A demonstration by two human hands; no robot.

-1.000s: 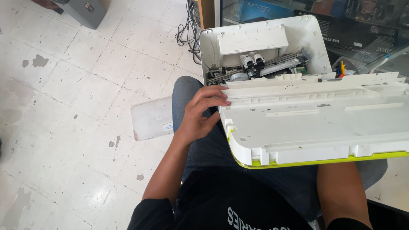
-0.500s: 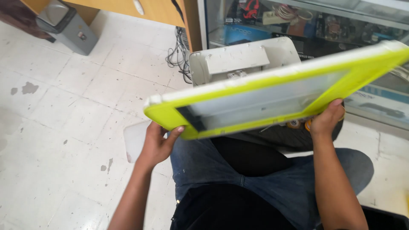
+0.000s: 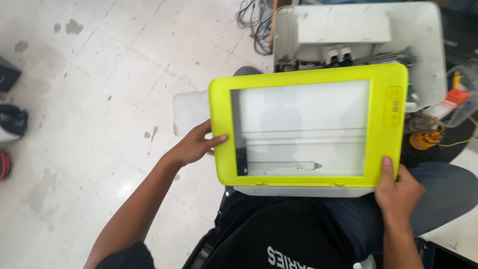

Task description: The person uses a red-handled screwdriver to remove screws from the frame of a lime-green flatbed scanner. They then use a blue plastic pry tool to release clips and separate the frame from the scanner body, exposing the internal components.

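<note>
While both hands grip scanner lid, glass faces up, long axis left-right.

Bright, even daylight, soft shadows, mild glare on the pale floor, slight blur.

Bare tiled floor leftward, printer body and cables crowding ahead

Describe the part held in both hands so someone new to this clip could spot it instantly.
Start at the open white printer body at top right. Just below it, over the person's lap, is the flat scanner unit, gripped by the left hand and right hand. Its bright yellow-green frame around a glass window sets it apart from the white parts nearby.
</note>
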